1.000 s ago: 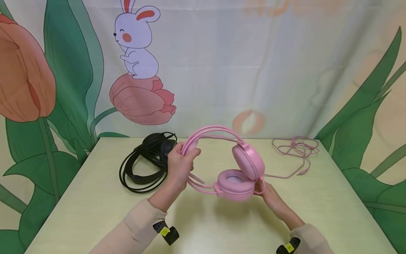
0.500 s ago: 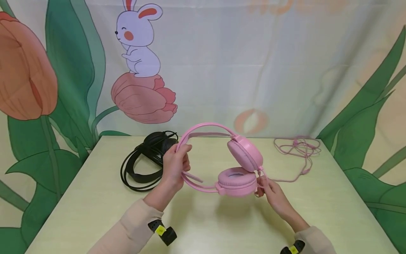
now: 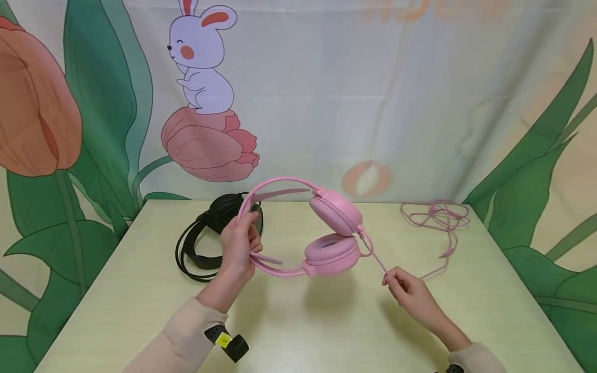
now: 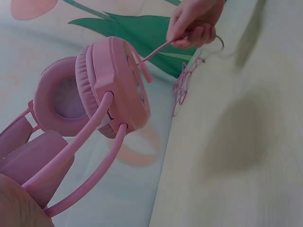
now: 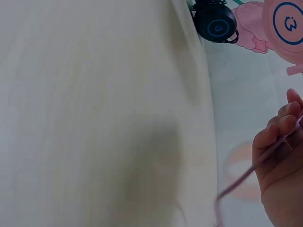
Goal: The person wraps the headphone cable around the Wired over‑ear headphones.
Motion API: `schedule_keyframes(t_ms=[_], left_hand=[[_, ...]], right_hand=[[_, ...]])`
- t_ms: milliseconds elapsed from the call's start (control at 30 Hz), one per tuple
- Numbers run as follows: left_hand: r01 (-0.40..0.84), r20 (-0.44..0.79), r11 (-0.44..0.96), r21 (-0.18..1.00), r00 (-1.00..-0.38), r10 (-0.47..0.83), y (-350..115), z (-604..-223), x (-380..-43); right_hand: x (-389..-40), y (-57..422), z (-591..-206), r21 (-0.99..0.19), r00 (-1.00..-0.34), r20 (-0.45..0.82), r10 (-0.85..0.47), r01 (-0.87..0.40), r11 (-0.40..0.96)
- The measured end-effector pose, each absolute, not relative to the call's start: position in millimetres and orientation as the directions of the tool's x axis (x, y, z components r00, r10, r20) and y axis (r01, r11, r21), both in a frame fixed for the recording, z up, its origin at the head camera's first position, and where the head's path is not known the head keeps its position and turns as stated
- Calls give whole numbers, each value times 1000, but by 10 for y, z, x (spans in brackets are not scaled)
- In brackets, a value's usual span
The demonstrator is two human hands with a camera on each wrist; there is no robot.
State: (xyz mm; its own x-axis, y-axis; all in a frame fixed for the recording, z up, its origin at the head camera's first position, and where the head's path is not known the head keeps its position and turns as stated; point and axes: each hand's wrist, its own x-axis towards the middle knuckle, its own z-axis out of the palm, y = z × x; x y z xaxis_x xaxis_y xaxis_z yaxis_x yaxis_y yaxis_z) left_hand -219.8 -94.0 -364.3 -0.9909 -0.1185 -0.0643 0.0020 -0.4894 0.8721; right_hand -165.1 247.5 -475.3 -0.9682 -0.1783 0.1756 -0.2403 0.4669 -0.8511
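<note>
A pair of pink headphones (image 3: 333, 256) is held up above the table, its two ear cups facing each other on the right side. My left hand (image 3: 239, 246) grips the headband; in the left wrist view only part of that hand (image 4: 19, 205) shows at the lower left corner. My right hand (image 3: 412, 295) pinches the pink cable (image 3: 377, 259) a short way from the ear cups. From there the cable runs on to a loose tangle (image 3: 436, 215) at the table's back right. In the right wrist view the cable crosses the curled fingers (image 5: 279, 127).
Black headphones (image 3: 202, 261) with a coiled black cable lie on the table's back left, just behind my left hand. The pale table (image 3: 298, 331) ends at a printed curtain (image 3: 317, 103) with a rabbit and flowers.
The pink headphones have shifted left and slightly up with my left hand. My right hand has moved away from the ear cups, right and down, along the cable, which is now stretched straight between.
</note>
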Motion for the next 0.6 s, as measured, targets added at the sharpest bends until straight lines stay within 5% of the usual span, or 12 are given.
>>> schedule_keyframes(t_ms=[333, 600], left_hand=[[20, -66, -474, 880, -984, -164, -1148, -3677, -2219], [26, -66, -469, 883, -982, -178, -1253, -3702, -2204]], right_hand=[[-1594, 2593, -4731, -569, -878, 376, -295, -470, 674], [-1572, 2719, -4580, -359, -821, 431, -373, -536, 764]])
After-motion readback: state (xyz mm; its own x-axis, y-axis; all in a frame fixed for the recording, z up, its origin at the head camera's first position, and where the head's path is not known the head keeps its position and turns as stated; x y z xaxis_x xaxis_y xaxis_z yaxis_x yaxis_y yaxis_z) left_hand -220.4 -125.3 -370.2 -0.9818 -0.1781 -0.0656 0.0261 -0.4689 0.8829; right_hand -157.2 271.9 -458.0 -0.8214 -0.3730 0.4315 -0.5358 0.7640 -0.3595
